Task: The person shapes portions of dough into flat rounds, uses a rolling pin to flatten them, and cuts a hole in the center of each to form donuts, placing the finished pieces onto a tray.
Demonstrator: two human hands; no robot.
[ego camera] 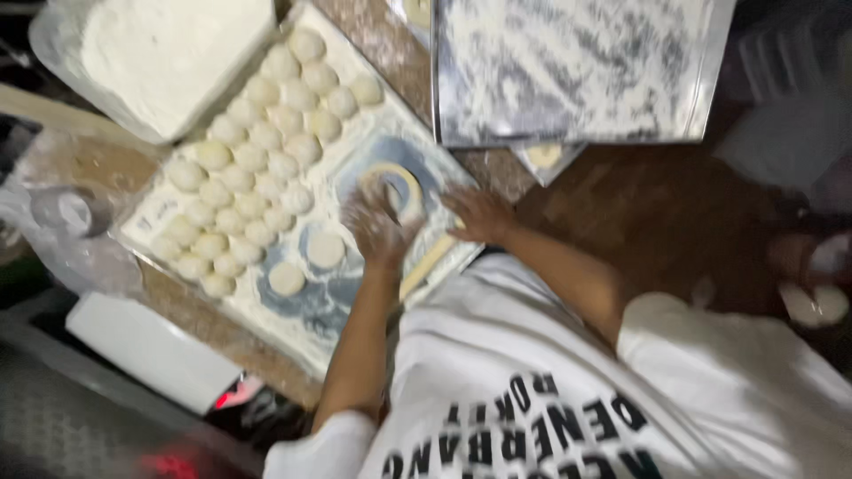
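Head view looks down on a work board (311, 341) that is white with flour, and both bare hands meet at one corner of it. I take the flat dough disc (397, 180) as the landmark for all places.

The left hand (377, 226) lies on the near edge of the disc. Its fingers are spread wide and dusted with flour, and they close around nothing. The palm seems to press on the dough, but the picture is blurred there.

The right hand (479, 213) is just to the right of the disc, beside its rim. Under this hand begins a thin wooden rolling pin (426, 262). The long axis of the pin runs slantwise, from the right hand down and to the left, toward the person's body, and it passes near the left wrist. The upper end of the pin is at the right hand, so this hand is the nearer one to it. I cannot tell if the fingers are closed around the pin or only rest on it.

To the left of the disc and a little nearer to the person lie two small flattened pieces, one (325, 248) and another (286, 278). Further left of the disc, many round dough balls (253, 160) stand in rows, touching each other. Beyond them, far up and left of the disc, is a container of flour (169, 62). Up and right of the disc lies a floured metal tray (577, 71), well apart from both hands.
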